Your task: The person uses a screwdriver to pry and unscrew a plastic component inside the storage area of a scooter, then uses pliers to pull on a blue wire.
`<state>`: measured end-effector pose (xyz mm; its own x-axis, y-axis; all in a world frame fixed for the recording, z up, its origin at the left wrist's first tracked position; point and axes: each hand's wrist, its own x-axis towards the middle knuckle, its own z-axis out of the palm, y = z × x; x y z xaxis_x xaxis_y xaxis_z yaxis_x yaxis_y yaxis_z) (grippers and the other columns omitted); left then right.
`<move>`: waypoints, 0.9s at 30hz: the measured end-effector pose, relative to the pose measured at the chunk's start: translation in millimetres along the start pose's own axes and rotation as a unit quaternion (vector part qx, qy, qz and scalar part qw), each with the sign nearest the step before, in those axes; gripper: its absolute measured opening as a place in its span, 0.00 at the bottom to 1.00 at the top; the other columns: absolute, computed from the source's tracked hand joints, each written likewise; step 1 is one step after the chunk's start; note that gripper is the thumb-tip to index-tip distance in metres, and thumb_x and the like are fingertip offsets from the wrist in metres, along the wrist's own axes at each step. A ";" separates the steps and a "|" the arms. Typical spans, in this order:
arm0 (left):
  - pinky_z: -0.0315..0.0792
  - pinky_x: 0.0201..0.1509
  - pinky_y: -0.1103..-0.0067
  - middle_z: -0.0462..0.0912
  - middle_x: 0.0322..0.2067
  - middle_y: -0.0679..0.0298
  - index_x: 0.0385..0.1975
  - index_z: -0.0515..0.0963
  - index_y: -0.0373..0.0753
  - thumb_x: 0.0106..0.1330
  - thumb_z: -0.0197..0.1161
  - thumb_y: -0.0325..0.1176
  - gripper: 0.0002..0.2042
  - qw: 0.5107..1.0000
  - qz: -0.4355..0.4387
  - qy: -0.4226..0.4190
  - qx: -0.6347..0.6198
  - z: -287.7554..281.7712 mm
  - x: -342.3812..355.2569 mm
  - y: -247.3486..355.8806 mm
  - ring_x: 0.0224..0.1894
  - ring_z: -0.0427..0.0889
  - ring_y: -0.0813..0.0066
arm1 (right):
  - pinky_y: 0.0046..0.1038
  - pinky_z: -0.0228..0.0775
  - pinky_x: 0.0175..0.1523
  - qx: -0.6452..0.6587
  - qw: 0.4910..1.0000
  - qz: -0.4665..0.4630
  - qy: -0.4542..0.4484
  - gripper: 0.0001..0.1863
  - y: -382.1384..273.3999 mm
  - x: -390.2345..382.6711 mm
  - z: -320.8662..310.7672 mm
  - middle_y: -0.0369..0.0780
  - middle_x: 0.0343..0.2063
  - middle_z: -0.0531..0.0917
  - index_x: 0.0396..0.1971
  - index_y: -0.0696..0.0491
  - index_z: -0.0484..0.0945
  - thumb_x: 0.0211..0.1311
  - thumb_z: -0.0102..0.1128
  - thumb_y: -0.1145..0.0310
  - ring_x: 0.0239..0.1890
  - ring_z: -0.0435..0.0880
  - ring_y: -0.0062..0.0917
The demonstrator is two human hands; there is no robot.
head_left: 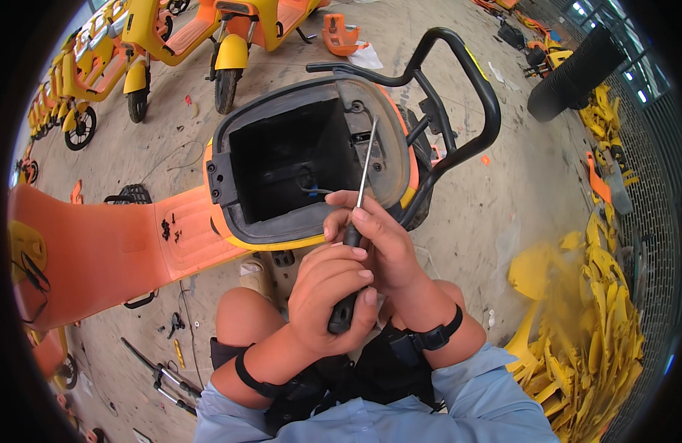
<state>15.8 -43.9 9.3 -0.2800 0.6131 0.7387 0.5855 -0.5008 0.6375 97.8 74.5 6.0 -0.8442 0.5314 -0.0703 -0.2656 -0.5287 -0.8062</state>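
Screwdriver [352, 235] | left hand [326, 292] wrapping handle [344, 313] | right hand [389, 244] pinching near shaft [367, 166] base

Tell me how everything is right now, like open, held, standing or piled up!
Screwdriver, held, tip pointing away from the person
Left hand, closed around the handle
Right hand, fingers closed at the shaft end of the handle
Storage box, open
Small dark pieces, lying loose on the orange footboard
Yellow-and-orange scooters, standing upright
Yellow panels, heaped
Wrist straps, fastened
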 end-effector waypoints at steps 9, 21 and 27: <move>0.74 0.59 0.58 0.82 0.36 0.61 0.39 0.79 0.39 0.54 0.66 0.21 0.12 0.997 0.042 -0.022 -0.056 10.2 5.9 -2.8 0.44 0.84 0.59 | 0.24 0.72 0.50 0.019 0.999 0.008 -0.037 0.22 -4.2 -6.8 -24.1 0.44 0.41 0.80 0.57 0.60 0.70 0.74 0.53 0.59 0.43 0.78 0.22; 0.76 0.53 0.64 0.78 0.33 0.67 0.48 0.70 0.44 0.57 0.69 0.27 0.20 0.987 0.080 0.028 -0.135 20.9 -7.5 19.1 0.36 0.81 0.68 | 0.26 0.77 0.37 0.114 0.993 0.005 -0.036 0.25 -10.9 2.0 -26.5 0.48 0.41 0.82 0.60 0.61 0.69 0.80 0.38 0.55 0.32 0.82 0.25; 0.79 0.54 0.64 0.78 0.33 0.65 0.44 0.76 0.42 0.56 0.70 0.25 0.16 0.985 0.084 -0.059 -0.137 9.9 6.4 23.5 0.37 0.82 0.67 | 0.26 0.76 0.32 0.111 0.993 0.004 0.028 0.20 -1.8 1.2 -25.9 0.47 0.33 0.83 0.47 0.59 0.74 0.78 0.41 0.57 0.26 0.81 0.25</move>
<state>35.3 -45.7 26.9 -0.0978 0.5659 0.8186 0.3838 -0.7375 0.5557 109.3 93.2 -7.9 -0.8216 0.5586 -0.1136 -0.3600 -0.6630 -0.6563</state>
